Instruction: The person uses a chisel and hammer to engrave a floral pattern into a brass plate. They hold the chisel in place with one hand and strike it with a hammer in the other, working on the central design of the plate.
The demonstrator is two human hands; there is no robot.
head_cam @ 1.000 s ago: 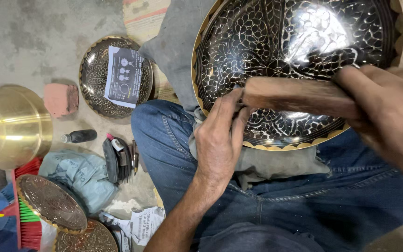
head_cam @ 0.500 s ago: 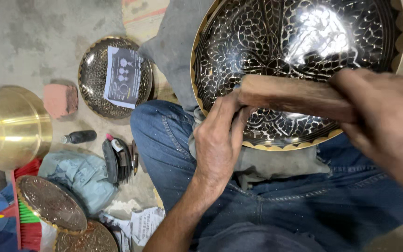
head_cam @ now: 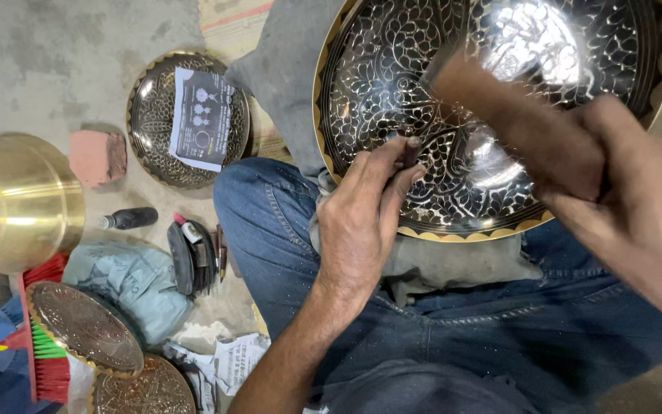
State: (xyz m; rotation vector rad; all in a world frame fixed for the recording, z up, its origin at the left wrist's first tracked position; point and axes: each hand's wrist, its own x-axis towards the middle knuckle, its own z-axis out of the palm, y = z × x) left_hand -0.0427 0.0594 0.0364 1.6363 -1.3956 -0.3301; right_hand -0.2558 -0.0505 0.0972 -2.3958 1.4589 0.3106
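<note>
A large round metal tray, black with a shiny engraved leaf pattern and a brass rim, rests on a grey cloth over my lap. My left hand pinches a thin dark chisel whose tip touches the tray's surface. My right hand grips a brown wooden mallet, which is blurred and raised above the tray, a little apart from the chisel.
On the concrete floor to the left lie a smaller engraved tray with a printed paper on it, a pink brick, a brass bowl, a small dark bottle, several tools, two engraved plates and a red brush.
The wooden mallet in my right hand has swung up and away from the chisel, from lying level on it to a raised tilt. My left hand stays on the chisel.
</note>
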